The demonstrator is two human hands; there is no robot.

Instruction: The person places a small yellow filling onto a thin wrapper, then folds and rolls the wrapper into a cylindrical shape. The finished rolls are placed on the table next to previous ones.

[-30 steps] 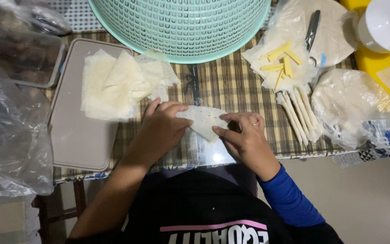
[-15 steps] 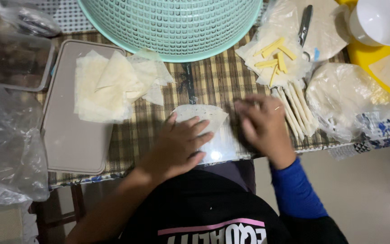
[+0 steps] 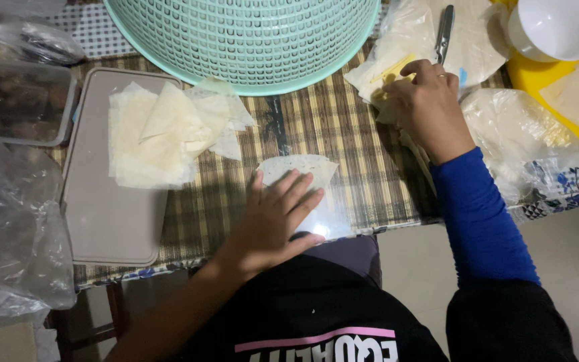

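Note:
My left hand (image 3: 275,218) lies flat, fingers spread, on a thin pale wrapper sheet (image 3: 303,167) at the table's near edge. My right hand (image 3: 425,107), in a blue sleeve, reaches to the right over a pile of yellow cheese sticks (image 3: 391,72) on clear plastic; its fingers curl down onto them, and whether one is gripped is hidden. A stack of folded pale wrappers (image 3: 162,134) rests on a grey tray (image 3: 102,214) to the left.
A large mint-green basket (image 3: 242,40) stands at the back centre. A knife (image 3: 443,30) lies on plastic by a white bowl (image 3: 557,27) and yellow board (image 3: 537,77). Plastic bags (image 3: 8,255) and a clear container (image 3: 15,100) crowd the left.
Both hands were working on the wrapper sheet. My right hand has left it and moved up and right to the cheese sticks; my left hand now presses the sheet flat.

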